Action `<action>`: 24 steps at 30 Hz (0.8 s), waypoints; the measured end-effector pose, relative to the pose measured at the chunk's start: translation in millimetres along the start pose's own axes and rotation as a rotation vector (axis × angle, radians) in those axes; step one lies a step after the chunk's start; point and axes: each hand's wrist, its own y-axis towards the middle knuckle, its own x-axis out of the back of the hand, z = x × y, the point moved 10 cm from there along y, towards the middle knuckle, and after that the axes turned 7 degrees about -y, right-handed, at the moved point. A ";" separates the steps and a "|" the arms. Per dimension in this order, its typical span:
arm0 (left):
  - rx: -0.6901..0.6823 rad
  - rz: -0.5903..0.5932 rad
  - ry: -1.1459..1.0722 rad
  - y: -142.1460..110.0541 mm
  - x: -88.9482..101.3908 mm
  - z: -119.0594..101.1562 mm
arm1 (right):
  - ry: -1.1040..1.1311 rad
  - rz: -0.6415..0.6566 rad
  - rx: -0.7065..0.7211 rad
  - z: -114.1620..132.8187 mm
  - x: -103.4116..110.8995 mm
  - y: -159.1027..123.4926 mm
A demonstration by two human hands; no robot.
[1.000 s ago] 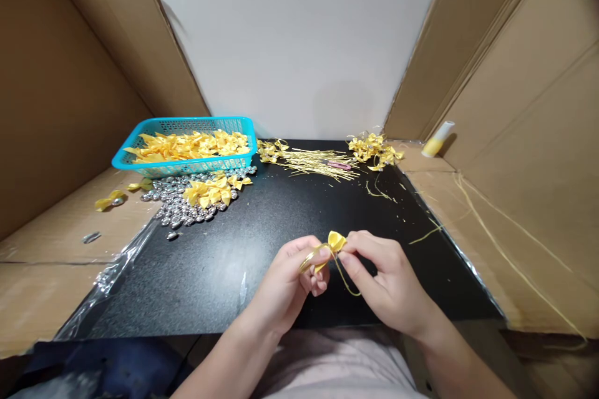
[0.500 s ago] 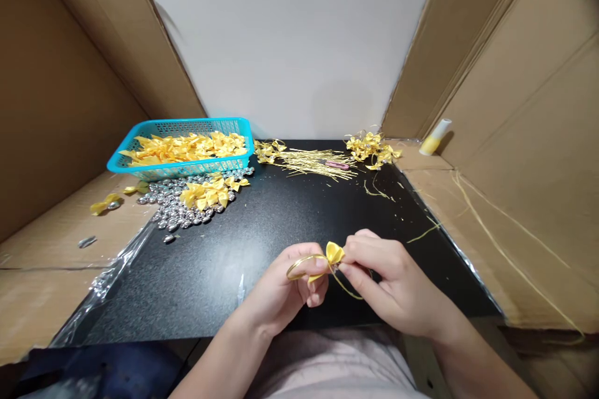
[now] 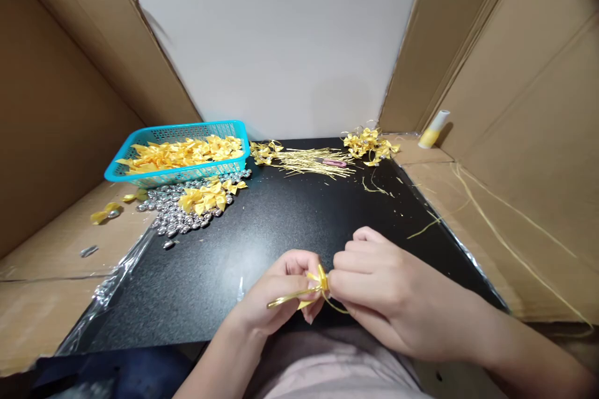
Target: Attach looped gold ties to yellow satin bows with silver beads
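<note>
Fingertips of the right hand (image 3: pixel 381 286) are lost to me: its back is turned up, the fingers curled in tight beside the yellow bow (image 3: pixel 322 278), and I can't tell what, if anything, they grip. The left hand (image 3: pixel 281 290) is easier to read, its thumb and fingers pinched together on the bow, just above the near edge of the black table (image 3: pixel 262 224). That hand covers part of the bow, so its full shape is hard to make out, and whether there's a bead in it I can't say. A gold cord loop (image 3: pixel 287 299) sticks out over the left thumb, while a thin cord end (image 3: pixel 334 306) curves below the bow and disappears under the right hand. Half a second ago the loop showed as a wide ring and the right thumb was in plain sight; now the loop looks nearly edge-on, the bow has turned narrow towards me, and the right hand has rolled over its own thumb. Both hands sit a little lower too. Beyond them, the blue basket (image 3: pixel 201 173) partly hides the silver beads (image 3: pixel 180 218) spread along its front.
</note>
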 end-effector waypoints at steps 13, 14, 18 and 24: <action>0.006 -0.045 0.056 -5.1 -1.6 -3.6 | -0.024 0.079 0.040 2.2 2.1 1.0; 0.009 -0.049 0.057 -5.3 -1.3 -3.8 | -0.027 0.082 0.036 1.7 2.0 0.6; 0.010 -0.059 0.051 -5.5 -0.8 -4.2 | -0.026 0.078 0.031 1.4 2.1 0.4; 0.002 -0.064 0.055 -6.2 -1.3 -4.6 | -0.012 0.071 0.041 2.4 1.9 1.4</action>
